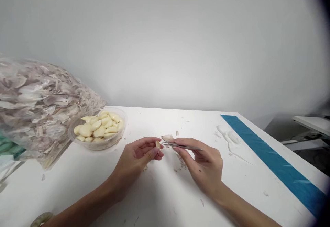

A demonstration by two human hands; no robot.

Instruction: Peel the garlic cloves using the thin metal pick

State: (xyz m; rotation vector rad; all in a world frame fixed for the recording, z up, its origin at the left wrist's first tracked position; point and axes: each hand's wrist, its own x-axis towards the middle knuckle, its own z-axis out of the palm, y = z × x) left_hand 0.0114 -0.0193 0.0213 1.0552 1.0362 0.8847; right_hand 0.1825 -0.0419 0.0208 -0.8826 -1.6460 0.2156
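Observation:
My left hand (pixel 140 154) pinches a small garlic clove (pixel 157 144) between thumb and fingers, just above the white table (pixel 160 192). My right hand (pixel 203 163) grips metal tweezers (pixel 182 146), whose tips point left and touch the clove. A loose piece of garlic skin (pixel 167 137) lies on the table just behind the clove. To the left of my left hand stands a clear plastic bowl (pixel 74 139) of peeled garlic cloves (pixel 99 126).
A big clear bag (pixel 33 106) stuffed with garlic skins fills the left side, against the bowl. A blue tape strip (pixel 273 165) runs diagonally along the table's right edge. Skin scraps (pixel 228 138) lie near it. A white wall rises behind the table.

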